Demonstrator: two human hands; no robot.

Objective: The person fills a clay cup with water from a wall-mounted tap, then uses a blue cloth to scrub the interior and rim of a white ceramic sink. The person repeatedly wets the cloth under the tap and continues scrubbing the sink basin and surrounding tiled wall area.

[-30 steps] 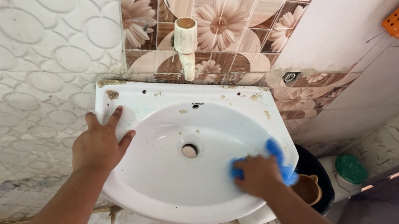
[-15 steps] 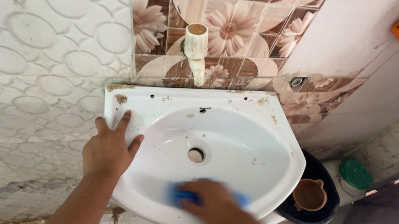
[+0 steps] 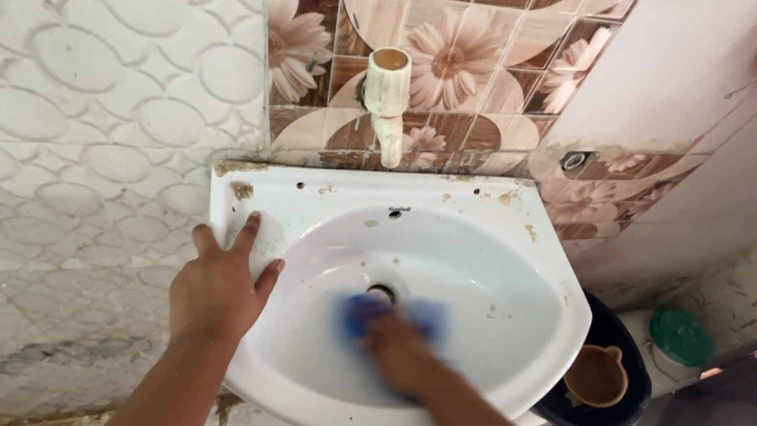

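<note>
Pressing a blue scrubbing sponge point(image 3: 391, 314) into the white ceramic wall-mounted basin point(image 3: 512, 265) at frame centre, the blurred right hand point(image 3: 397, 350) grips it, while the left hand point(image 3: 220, 287) lies spread flat on the rim.

One sink point(image 3: 532, 268), one tap point(image 3: 388, 103), one sponge point(image 3: 363, 310).

White ceramic wall-mounted washbasin point(image 3: 532, 268), oval bowl with central drain hole point(image 3: 381, 293), rim speckled with brown grime near the back edge. A left hand point(image 3: 220, 289) lies flat on its left rim; a right hand point(image 3: 398, 348) presses a blue sponge point(image 3: 388, 314) against the bowl beside the drain.
</note>
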